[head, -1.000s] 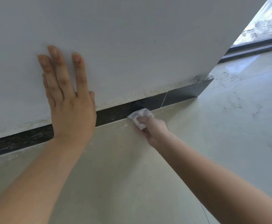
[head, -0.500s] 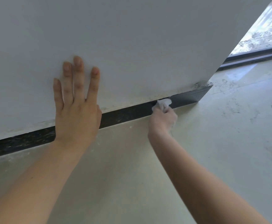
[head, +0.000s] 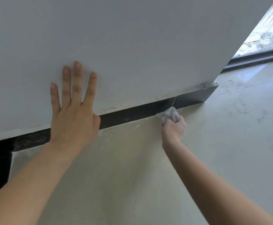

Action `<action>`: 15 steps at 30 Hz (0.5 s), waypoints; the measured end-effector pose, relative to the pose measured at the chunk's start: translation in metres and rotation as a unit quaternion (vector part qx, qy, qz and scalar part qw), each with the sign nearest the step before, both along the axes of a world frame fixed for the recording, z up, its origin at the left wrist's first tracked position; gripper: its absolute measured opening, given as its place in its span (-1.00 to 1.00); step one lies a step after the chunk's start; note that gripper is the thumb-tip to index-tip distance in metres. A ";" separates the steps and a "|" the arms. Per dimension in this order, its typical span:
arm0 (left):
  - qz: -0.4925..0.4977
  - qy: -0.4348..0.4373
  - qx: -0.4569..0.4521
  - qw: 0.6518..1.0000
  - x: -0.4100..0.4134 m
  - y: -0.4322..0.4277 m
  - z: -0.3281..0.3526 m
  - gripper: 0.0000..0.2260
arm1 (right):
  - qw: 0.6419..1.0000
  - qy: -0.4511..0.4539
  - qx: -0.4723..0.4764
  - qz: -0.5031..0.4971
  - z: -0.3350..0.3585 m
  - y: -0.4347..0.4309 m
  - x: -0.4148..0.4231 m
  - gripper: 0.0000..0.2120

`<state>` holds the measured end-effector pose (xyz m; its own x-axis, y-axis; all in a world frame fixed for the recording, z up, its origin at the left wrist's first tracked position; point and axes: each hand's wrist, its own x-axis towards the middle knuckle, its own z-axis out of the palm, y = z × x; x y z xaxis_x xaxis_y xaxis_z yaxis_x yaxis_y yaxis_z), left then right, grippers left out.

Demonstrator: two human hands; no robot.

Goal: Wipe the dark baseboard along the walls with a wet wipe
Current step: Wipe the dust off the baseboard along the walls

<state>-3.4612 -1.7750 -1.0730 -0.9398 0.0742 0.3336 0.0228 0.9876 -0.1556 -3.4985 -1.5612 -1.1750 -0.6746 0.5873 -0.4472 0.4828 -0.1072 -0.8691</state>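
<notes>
Your left hand (head: 74,117) is flat on the white wall (head: 132,46), palm against it and fingers (head: 77,82) spread wide, not gripping anything. 4 fingers point up the wall and the thumb sits low, right at the top edge of the dark baseboard (head: 129,115). The heel of that hand covers a stretch of the baseboard.

Your right hand (head: 174,129) is down at floor level, fingers curled tight around a bunched-up white wet wipe (head: 169,113). The wipe sticks out of the top of your fist and is pressed to the lower part of the baseboard, where the baseboard meets the floor (head: 148,159). It's sitting just left of a thin pale joint line (head: 174,102) that splits the baseboard into 2 pieces. I think the wipe touches the floor edge too, but it's a bit blurry there so can't say for sure.

The baseboard runs diagonally from lower left up to the wall corner (head: 211,88) on the right, with pale specks on the left stretch near your left wrist. Past the corner there's a dark door track (head: 254,58) and bright light coming in behind it. The floor is pale tile with grey smudges on the right side.
</notes>
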 end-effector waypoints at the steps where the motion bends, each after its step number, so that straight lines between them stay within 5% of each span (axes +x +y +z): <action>1: 0.010 0.006 0.000 1.000 0.003 -0.006 0.003 -0.08 | 1.000 0.006 0.000 -0.019 0.002 0.002 -0.006 -0.88; 9: 0.066 0.015 -0.022 0.997 0.013 -0.044 0.009 -0.05 | 0.986 0.087 0.015 0.142 0.017 -0.091 0.005 -0.81; 13: 0.064 0.018 -0.019 0.998 0.010 -0.045 0.006 -0.07 | 0.924 0.149 0.083 0.343 0.010 -0.085 0.025 -0.92; 15: 0.050 0.030 -0.015 0.998 0.009 -0.048 0.004 -0.11 | 0.924 0.142 0.087 0.344 0.005 -0.067 0.028 -0.91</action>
<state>-3.4524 -1.8231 -1.0694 -0.9218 -0.0082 0.3876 -0.0861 0.9791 -0.1840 -3.4702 -1.6282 -1.1697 -0.9907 0.0209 -0.1344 0.1346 0.2932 -0.9465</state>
